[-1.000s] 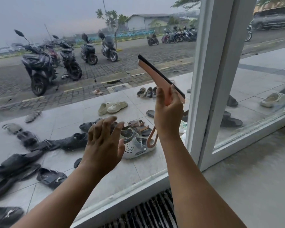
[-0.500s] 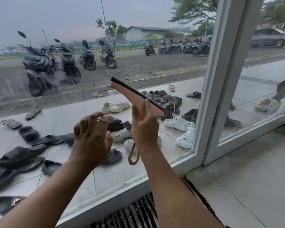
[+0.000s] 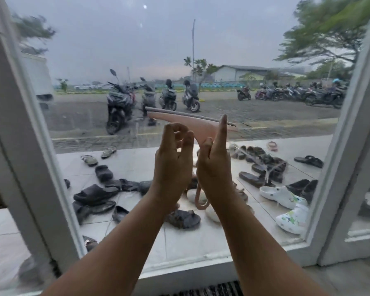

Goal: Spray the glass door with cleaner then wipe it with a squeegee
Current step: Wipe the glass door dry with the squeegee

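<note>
A pink squeegee (image 3: 186,121) with a dark rubber blade lies almost level against the glass door (image 3: 158,50), its blade edge uppermost. My right hand (image 3: 215,165) grips its handle, index finger stretched up along the head; the handle's loop hangs below my wrist. Just to the left, my left hand (image 3: 172,161) is raised beside the handle with fingers loosely curled, holding nothing. Wet streaks show on the pane left of the squeegee. No spray bottle is in view.
White door frames (image 3: 21,146) bound the pane left and right, with a second frame (image 3: 348,146) at the right. A floor grille (image 3: 214,289) runs below the sill. Outside lie several sandals and shoes (image 3: 284,196), and parked scooters (image 3: 120,103) stand beyond.
The squeegee has swung from a steep slant to nearly level and risen on the glass. My view has shifted left and up, and my left hand has come in close beside the right.
</note>
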